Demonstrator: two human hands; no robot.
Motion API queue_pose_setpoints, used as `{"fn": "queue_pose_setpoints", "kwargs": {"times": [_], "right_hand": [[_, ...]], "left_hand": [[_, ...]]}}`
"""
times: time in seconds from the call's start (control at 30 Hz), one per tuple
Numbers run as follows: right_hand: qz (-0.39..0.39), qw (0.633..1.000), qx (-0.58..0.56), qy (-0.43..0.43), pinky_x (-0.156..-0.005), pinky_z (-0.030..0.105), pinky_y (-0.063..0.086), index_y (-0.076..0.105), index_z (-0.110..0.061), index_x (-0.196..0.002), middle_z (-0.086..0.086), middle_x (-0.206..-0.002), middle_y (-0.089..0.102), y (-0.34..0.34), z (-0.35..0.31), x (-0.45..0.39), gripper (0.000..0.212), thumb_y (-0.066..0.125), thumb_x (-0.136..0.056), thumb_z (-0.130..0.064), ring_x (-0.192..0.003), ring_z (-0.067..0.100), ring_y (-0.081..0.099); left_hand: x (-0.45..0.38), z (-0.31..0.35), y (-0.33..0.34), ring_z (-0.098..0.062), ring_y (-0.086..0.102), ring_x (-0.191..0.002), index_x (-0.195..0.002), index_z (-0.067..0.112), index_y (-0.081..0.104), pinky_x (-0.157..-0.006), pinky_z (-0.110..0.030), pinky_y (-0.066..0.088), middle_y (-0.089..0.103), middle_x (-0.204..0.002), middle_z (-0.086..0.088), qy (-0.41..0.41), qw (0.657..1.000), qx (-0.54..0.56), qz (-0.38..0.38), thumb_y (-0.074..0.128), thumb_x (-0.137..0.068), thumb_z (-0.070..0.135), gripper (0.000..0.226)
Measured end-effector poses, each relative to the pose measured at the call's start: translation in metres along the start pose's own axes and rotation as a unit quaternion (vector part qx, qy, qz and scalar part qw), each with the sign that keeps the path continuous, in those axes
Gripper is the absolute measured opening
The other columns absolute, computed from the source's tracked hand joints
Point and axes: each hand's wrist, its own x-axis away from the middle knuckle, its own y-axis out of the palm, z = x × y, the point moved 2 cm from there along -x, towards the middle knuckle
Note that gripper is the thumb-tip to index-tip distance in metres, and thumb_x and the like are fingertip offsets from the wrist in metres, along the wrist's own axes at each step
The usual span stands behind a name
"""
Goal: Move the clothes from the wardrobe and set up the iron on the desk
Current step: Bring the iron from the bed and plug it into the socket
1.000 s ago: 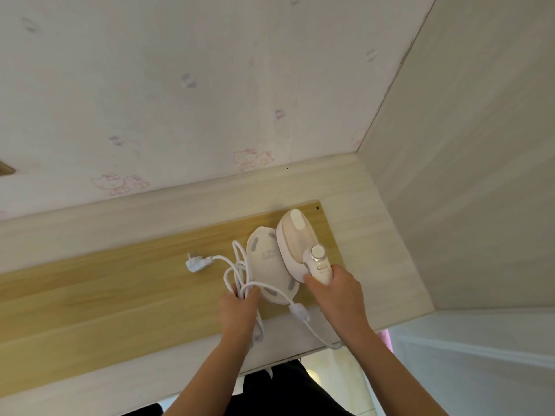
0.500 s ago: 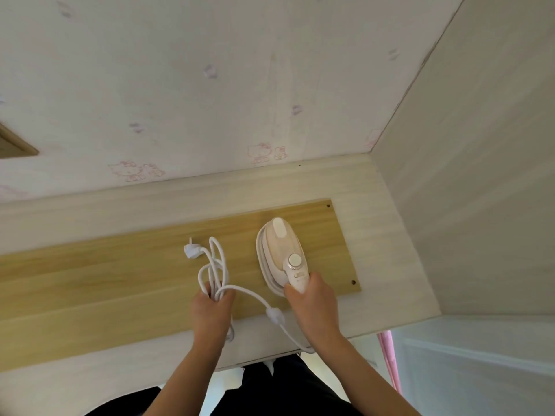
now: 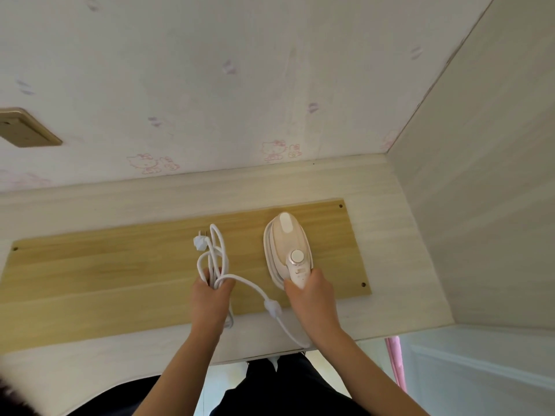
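A small cream and white iron lies flat on the yellow wooden board that rests on the pale desk. My right hand grips the iron's handle at its near end. My left hand holds a bundle of the iron's white cord, with the plug lying on the board just beyond my fingers. One loop of cord runs from my left hand past an inline piece and under my right wrist. No clothes are in view.
A wall with pale cartoon wallpaper rises behind the desk, with a beige wall plate at the left. A light panel closes the desk's right side. The desk's front edge is just below my wrists.
The iron, tilted beside its white base a second ago, now lies flat on it. My left hand has moved left with the cord bundle, spreading it away from the iron.
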Motion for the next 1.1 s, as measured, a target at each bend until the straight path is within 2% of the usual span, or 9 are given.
{"fn": "queue_pose_setpoints", "kwargs": {"times": [0.23,0.37,0.43,0.53,0.67,0.77,0.9,1.0,1.1], "right_hand": [[-0.067,0.99,0.122,-0.014,-0.066,0.03,0.045,0.045,-0.008,-0.11,0.008,-0.106,0.059,-0.009,-0.005,-0.005,0.041,0.057,-0.088,-0.041,-0.087,0.023,0.057],[0.058,0.928,0.345,-0.128,-0.079,0.034,0.042,0.04,-0.009,-0.124,0.009,-0.118,0.051,-0.02,-0.033,0.004,0.05,0.051,-0.09,-0.044,-0.105,0.026,0.047],[0.101,0.924,0.302,-0.211,-0.087,0.036,0.042,0.043,-0.009,-0.128,0.01,-0.121,0.052,-0.018,-0.053,0.011,0.047,0.051,-0.091,-0.037,-0.108,0.028,0.045],[-0.004,0.938,0.2,-0.283,-0.099,0.035,0.039,0.046,-0.013,-0.131,0.004,-0.127,0.05,0.002,-0.078,0.02,0.041,0.047,-0.095,-0.034,-0.118,0.022,0.041],[-0.098,0.937,0.165,-0.293,-0.1,0.035,0.039,0.046,-0.017,-0.133,0.0,-0.129,0.051,0.039,-0.099,0.036,0.044,0.042,-0.097,-0.041,-0.121,0.016,0.042],[-0.153,0.951,0.1,-0.249,-0.089,0.036,0.049,0.046,-0.02,-0.131,-0.002,-0.114,0.061,0.06,-0.11,0.042,0.041,0.044,-0.096,-0.042,-0.101,0.013,0.058],[-0.163,0.959,0.061,-0.225,-0.074,0.041,0.053,0.053,-0.021,-0.114,0.004,-0.084,0.066,0.075,-0.113,0.045,0.023,0.048,-0.096,-0.035,-0.076,0.019,0.064],[-0.173,0.957,0.046,-0.228,-0.071,0.038,0.05,0.055,-0.021,-0.105,0.008,-0.086,0.066,0.081,-0.112,0.049,0.015,0.045,-0.098,-0.03,-0.077,0.023,0.063],[-0.159,0.958,0.002,-0.237,-0.067,0.04,0.05,0.054,-0.024,-0.097,0.006,-0.079,0.063,0.082,-0.111,0.049,0.012,0.042,-0.099,-0.026,-0.074,0.026,0.061]], "left_hand": [[-0.001,0.008,-0.022,-0.015,0.062,-0.073,-0.099,0.015,0.062,-0.057,-0.025,0.044,0.065,-0.083,-0.003,0.023,1.0,0.007,0.009,0.07,-0.082,0.006,0.02],[-0.004,0.005,-0.035,-0.016,0.065,-0.083,-0.113,0.016,0.058,-0.063,-0.025,0.048,0.067,-0.094,-0.002,0.036,0.999,0.002,-0.022,0.075,-0.078,0.009,0.04],[-0.004,0.006,-0.042,-0.017,0.066,-0.085,-0.115,0.02,0.056,-0.066,-0.026,0.05,0.067,-0.095,-0.002,0.047,0.998,0.01,-0.048,0.078,-0.076,0.011,0.046],[-0.004,0.011,-0.053,-0.016,0.067,-0.081,-0.109,0.027,0.055,-0.069,-0.029,0.056,0.067,-0.092,-0.001,0.078,0.992,0.025,-0.091,0.082,-0.072,0.015,0.048],[-0.004,0.017,-0.071,-0.011,0.068,-0.089,-0.118,0.024,0.054,-0.071,-0.023,0.055,0.069,-0.099,0.003,0.106,0.982,0.047,-0.152,0.082,-0.071,0.013,0.056],[-0.006,0.022,-0.086,-0.014,0.069,-0.092,-0.115,0.025,0.057,-0.076,-0.028,0.055,0.071,-0.099,0.0,0.112,0.971,0.085,-0.196,0.076,-0.078,0.013,0.044],[-0.018,0.023,-0.1,-0.017,0.058,-0.072,-0.103,0.022,0.06,-0.065,-0.029,0.049,0.062,-0.079,-0.002,0.069,0.978,0.131,-0.148,0.07,-0.084,0.021,0.022],[-0.028,0.019,-0.108,-0.018,0.057,-0.072,-0.095,0.021,0.06,-0.065,-0.033,0.049,0.06,-0.079,-0.004,0.046,0.985,0.132,-0.099,0.072,-0.082,0.028,0.019],[-0.034,0.019,-0.116,-0.022,0.061,-0.072,-0.095,0.014,0.061,-0.071,-0.039,0.05,0.064,-0.079,-0.005,0.029,0.984,0.16,-0.079,0.07,-0.083,0.017,0.016]]}}
